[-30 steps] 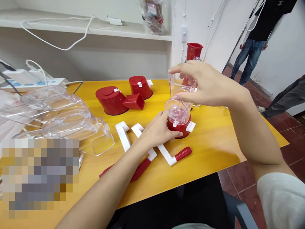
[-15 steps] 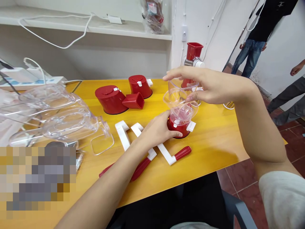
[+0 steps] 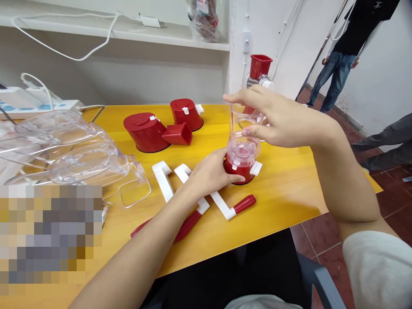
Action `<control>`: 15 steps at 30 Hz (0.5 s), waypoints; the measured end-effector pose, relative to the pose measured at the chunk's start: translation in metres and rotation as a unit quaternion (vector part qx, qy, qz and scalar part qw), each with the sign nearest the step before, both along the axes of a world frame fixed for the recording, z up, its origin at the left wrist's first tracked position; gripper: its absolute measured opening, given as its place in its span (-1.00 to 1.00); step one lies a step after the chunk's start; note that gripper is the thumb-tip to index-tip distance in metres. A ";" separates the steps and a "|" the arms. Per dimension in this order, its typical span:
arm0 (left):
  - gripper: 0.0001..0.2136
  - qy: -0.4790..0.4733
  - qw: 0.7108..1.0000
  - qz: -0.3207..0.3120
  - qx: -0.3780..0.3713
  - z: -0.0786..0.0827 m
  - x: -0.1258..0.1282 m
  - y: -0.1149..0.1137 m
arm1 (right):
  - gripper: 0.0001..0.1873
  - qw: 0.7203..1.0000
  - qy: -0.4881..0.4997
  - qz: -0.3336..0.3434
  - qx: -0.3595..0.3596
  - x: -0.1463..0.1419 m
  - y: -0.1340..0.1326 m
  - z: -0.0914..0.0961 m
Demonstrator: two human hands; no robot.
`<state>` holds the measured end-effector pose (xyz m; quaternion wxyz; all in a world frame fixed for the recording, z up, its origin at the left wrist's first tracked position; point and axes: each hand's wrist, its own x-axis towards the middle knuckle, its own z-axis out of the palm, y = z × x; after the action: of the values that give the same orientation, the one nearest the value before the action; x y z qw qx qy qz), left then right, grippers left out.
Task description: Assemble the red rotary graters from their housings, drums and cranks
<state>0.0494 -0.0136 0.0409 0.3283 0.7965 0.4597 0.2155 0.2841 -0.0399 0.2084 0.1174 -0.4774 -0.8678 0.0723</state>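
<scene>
My left hand [image 3: 210,174] is wrapped round a small red base [image 3: 240,170] that stands on the yellow table [image 3: 289,189]. A white tab sticks out on the base's right side. My right hand [image 3: 273,118] pinches a clear plastic housing [image 3: 243,139] from above, and the housing sits upright on top of the red base. Behind my right hand stands an assembled red grater unit with a metal drum [image 3: 258,73].
Two more red bases [image 3: 146,132] and a red pusher [image 3: 178,134] lie further back. White cranks with red handles [image 3: 231,208] lie in front of my left hand. Clear housings [image 3: 80,161] pile up at the left. People stand at the right on the tiled floor.
The clear housing was tilted half a second ago; it now stands upright on the red base. My right hand shifted slightly with it. My left hand stayed on the base.
</scene>
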 end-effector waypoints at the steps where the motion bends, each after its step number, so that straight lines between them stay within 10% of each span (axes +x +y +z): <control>1: -0.30 0.001 1.000 0.001 0.003 -0.001 0.000 0.000 | -0.18 1.000 -0.009 -0.021 0.008 -0.002 -0.003 -0.002; 15: -0.35 0.059 0.998 0.007 -0.004 0.006 0.002 -0.001 | -0.28 0.986 -0.021 -0.131 0.103 -0.024 -0.022 -0.028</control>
<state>0.0509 -0.0149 0.0464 0.3027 0.8034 0.4843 0.1684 0.2602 -0.0617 0.1807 0.1561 -0.5740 -0.8027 -0.0437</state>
